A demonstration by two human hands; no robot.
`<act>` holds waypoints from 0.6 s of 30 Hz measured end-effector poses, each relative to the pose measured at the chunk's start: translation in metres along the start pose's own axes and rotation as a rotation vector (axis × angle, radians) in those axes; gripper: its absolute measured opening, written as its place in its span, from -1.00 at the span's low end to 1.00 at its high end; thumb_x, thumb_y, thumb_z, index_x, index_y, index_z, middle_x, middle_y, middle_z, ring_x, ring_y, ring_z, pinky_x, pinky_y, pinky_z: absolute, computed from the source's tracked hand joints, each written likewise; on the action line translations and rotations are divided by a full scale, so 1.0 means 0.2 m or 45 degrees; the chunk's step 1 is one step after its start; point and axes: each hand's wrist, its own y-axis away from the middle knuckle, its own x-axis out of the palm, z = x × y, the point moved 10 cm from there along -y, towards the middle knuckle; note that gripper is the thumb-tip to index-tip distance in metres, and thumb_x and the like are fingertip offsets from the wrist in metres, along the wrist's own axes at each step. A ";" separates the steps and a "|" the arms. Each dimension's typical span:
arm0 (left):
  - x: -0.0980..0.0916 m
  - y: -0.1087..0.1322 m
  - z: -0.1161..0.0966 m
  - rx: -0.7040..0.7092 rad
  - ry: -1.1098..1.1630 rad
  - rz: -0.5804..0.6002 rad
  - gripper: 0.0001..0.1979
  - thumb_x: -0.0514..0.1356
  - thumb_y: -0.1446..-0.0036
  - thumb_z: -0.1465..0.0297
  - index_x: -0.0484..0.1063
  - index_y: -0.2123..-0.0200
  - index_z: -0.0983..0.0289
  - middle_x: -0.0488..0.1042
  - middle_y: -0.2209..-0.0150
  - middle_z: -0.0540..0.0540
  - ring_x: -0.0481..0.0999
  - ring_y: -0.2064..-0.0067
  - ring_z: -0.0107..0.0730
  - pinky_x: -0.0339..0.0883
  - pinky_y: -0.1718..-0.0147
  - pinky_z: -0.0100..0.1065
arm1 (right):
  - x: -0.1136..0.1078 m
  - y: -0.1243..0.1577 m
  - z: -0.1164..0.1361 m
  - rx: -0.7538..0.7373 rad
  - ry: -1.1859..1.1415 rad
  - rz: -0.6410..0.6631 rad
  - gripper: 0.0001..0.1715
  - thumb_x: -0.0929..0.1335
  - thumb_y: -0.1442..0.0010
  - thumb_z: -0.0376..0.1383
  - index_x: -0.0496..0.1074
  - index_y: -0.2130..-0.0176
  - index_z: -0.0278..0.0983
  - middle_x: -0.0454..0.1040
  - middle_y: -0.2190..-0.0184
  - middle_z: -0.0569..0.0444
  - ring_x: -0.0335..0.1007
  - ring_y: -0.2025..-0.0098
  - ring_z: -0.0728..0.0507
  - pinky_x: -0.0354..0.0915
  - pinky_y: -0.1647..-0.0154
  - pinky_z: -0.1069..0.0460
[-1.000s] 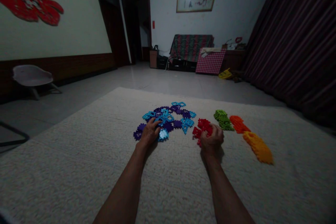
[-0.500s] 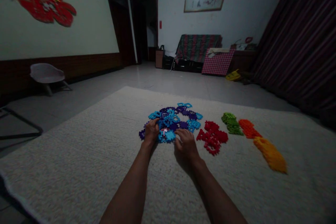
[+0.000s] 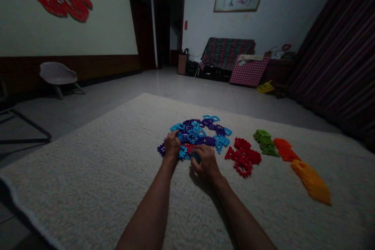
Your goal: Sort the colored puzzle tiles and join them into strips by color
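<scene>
A cluster of purple and light-blue gear-edged plastic pieces point(image 3: 205, 140) lies on the pale rug. My left hand point(image 3: 172, 145) is at its near left side, fingers curled in a pinch against the pieces; what lies between the fingertips is hidden. My right hand point(image 3: 206, 161) is at the near edge, its thumb and fingers closed on a blue gear-edged piece point(image 3: 195, 158) that is partly covered. Between the hands a red piece point(image 3: 189, 147) shows among the blue ones. To the right is a pile of red gear-edged pieces point(image 3: 243, 157).
Farther right lie piles of green pieces point(image 3: 266, 142), orange pieces point(image 3: 285, 149) and yellow-orange pieces point(image 3: 312, 181). The rug point(image 3: 102, 164) spreads over a tiled floor. A small chair point(image 3: 58, 75) and a dark metal frame point(image 3: 26, 140) stand at left.
A light-blue piece that covered the spot between my hands is gone from there, exposing the red piece. My right fingers have closed on a blue piece. The view has shifted slightly.
</scene>
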 end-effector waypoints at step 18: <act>-0.02 0.00 0.02 -0.170 0.051 0.032 -0.59 0.04 -0.08 0.64 0.57 0.11 0.27 0.60 0.10 0.18 0.56 0.05 -0.26 0.36 -0.04 -0.31 | 0.25 -0.28 -0.03 0.285 0.337 0.784 -0.57 0.37 -0.02 -0.22 0.50 0.08 -0.24 0.39 0.00 -0.21 0.27 -0.07 -0.40 0.08 -0.07 -0.29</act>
